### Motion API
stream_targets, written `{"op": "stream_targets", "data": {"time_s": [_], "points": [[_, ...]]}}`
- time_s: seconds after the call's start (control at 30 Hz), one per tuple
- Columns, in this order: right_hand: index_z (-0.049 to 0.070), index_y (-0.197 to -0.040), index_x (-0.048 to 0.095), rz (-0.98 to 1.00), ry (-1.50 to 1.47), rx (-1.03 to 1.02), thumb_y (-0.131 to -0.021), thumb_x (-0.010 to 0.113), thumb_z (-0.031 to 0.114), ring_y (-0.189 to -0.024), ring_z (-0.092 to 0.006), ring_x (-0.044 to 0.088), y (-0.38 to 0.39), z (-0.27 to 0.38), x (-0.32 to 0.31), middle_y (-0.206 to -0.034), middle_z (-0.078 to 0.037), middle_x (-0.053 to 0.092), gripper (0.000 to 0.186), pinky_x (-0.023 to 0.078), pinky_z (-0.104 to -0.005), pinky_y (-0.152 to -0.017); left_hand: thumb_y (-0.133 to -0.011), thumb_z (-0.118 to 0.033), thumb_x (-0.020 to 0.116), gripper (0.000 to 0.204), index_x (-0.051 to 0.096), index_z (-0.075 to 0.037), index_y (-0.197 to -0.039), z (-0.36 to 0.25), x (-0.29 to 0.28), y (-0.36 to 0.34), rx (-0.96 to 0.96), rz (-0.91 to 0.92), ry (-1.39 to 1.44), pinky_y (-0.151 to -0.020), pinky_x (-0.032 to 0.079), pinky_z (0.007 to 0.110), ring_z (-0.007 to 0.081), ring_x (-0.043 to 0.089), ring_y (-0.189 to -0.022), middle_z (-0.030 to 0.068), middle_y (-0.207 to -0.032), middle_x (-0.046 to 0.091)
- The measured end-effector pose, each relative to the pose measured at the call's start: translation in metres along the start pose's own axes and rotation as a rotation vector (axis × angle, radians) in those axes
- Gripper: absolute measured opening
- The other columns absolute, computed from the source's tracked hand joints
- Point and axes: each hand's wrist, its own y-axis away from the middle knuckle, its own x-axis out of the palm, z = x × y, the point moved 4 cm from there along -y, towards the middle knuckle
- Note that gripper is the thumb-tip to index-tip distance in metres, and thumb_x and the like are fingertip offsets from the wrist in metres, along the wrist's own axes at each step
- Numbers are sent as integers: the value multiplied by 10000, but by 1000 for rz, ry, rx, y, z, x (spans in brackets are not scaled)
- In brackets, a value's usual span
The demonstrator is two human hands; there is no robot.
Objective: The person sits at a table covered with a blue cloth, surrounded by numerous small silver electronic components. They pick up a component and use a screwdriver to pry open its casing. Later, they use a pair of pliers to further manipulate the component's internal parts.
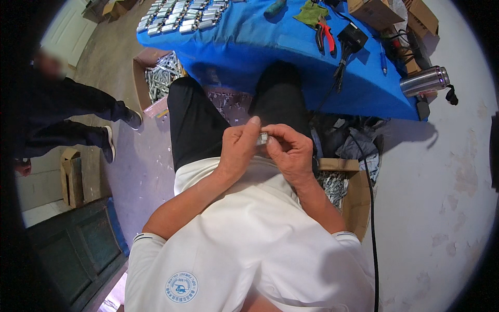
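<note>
Over my lap, a small silvery metal piece (262, 138) shows between my two hands, its shape mostly covered by fingers. My left hand (240, 145) is closed round one side of it, thumb pointing up. From the other side, my right hand (291, 151) pinches it with thumb and forefinger. Beyond my knees, rows of similar-looking silvery metal parts (182, 15) lie on the blue-covered table (234, 44).
Red-handled pliers (325, 36), a black adapter (352, 37), a blue pen (383, 62) and a steel flask (425, 81) are on the table. Cardboard boxes of metal parts stand at left (139, 78) and right (358, 203). A black cable (372, 208) hangs at right. A person (67, 112) sits at left.
</note>
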Motion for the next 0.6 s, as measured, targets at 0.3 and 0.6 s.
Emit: {"op": "stream_targets", "data": {"time_s": [0.3,0.6], "points": [[-30,-942,646,-40,-69,50,-827,586,-60,-763,-65,594,3,3,0,-833,-36,628,133,496,-194,-651,-945,-317,517,444,536,-12,-624,-9,-4,3,143,-5,-203,-503,285,242,27,364,-592,-60,-580,422],[-17,-945,655,-8,129,-153,-813,631,-56,-793,-78,600,4,2,-3,-935,-68,647,140,486,-181,-670,-948,-455,485,491,503,-103,-606,1,-6,0,22,58,-61,-427,236,211,29,344,-463,-41,-528,426]]}}
